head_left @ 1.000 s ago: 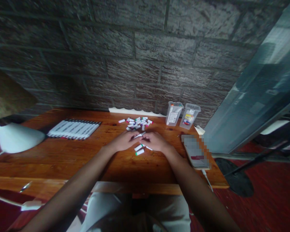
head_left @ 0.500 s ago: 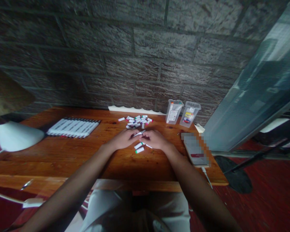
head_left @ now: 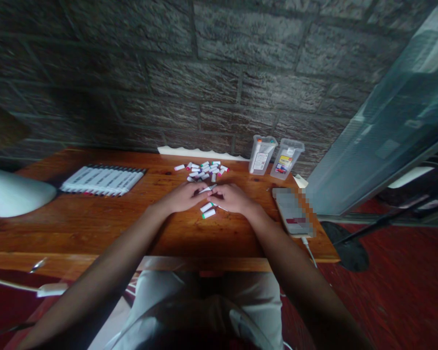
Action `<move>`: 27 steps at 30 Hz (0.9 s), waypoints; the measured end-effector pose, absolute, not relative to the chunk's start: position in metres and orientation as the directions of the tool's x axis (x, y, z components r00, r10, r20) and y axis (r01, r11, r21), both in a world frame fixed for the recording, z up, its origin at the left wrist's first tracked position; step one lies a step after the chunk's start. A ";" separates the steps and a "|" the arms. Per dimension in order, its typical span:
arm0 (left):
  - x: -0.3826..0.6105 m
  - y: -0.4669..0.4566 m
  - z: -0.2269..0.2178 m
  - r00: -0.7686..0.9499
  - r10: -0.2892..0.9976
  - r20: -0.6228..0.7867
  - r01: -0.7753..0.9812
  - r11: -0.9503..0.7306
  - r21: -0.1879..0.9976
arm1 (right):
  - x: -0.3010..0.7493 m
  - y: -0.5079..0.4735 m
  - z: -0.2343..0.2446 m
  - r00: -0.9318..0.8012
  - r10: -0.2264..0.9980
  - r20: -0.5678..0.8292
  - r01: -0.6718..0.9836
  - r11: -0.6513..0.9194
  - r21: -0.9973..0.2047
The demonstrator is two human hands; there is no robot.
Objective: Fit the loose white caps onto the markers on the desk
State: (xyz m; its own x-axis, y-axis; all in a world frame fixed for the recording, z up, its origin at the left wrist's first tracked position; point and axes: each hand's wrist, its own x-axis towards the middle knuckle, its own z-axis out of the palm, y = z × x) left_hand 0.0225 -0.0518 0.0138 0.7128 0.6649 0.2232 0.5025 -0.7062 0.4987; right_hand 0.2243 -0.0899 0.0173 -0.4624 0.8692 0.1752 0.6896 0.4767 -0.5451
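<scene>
Both hands meet over the middle of the wooden table. My left hand [head_left: 184, 197] is closed on a slim white marker [head_left: 206, 189], its grey end pointing toward the right. Around that end, the fingers of my right hand [head_left: 231, 198] are pinched together and partly hide it. Just in front of the hands lie short white pieces like marker caps [head_left: 209, 213], with green ends. A thin white piece [head_left: 222, 208] shows under my right hand; its kind is unclear. Behind the hands is a loose pile of similar short pieces [head_left: 204, 170] with pink, green and purple ends.
A row of white markers [head_left: 102, 180] lies at left, near a white lamp base [head_left: 18, 193]. Two clear plastic containers [head_left: 262, 156] stand at back right. A phone or tablet [head_left: 294, 212] with a cable lies at the table's [head_left: 204, 243] right edge. A stone wall [head_left: 219, 78] rises behind.
The whole view has shifted, so the table appears slightly higher in the picture. Both hands keep their hold on the marker, with only slight finger movement.
</scene>
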 end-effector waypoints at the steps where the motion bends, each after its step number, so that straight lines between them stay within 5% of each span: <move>1: 0.022 -0.052 0.014 0.714 0.666 0.217 0.503 -0.703 0.502 | 0.224 -0.090 0.018 -0.463 0.870 0.171 0.691 0.475 -0.544; 27: 0.021 -0.053 0.014 0.725 0.662 0.190 0.502 -0.697 0.511 | 0.223 -0.094 0.027 -0.492 0.861 0.127 0.745 0.492 -0.451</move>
State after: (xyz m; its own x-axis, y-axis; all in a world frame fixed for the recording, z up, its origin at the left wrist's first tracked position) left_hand 0.0213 -0.0527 0.0139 0.7252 0.6617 0.1902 0.5023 -0.6974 0.5111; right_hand 0.2226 -0.0944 0.0273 -0.4917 0.8614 0.1274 0.7449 0.4919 -0.4508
